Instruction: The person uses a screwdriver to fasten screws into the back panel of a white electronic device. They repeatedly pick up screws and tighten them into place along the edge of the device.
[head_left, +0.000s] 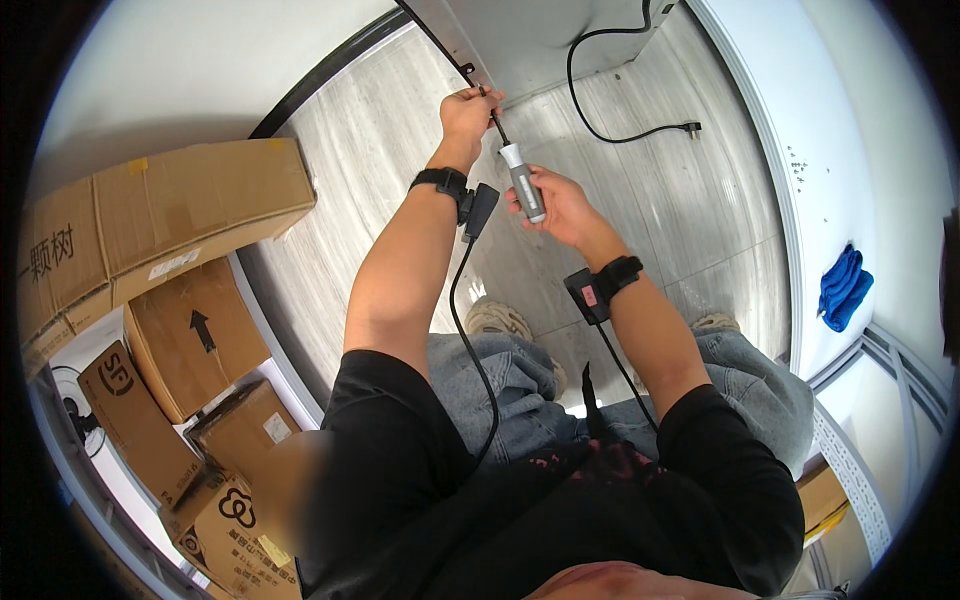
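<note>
A screwdriver (pixel 524 186) with a grey and white handle slants up and to the left, its thin dark shaft pointing at the lower edge of a grey metal cabinet (pixel 530 45). My right hand (pixel 560 207) is closed round the handle. Farther up, my left hand (pixel 466 120) pinches the shaft close to its tip, right beside the cabinet's edge. The left fingers partly cover the tip, so what it touches is hidden. A small dark fitting (pixel 467 69) sits on that edge just above the left hand.
A black power cord (pixel 570 80) hangs from the cabinet, its plug (pixel 692 128) on the wood-look floor. Cardboard boxes (pixel 205 215) are stacked at left. A blue cloth (pixel 845 287) lies at right. Cables run from black devices strapped to both wrists.
</note>
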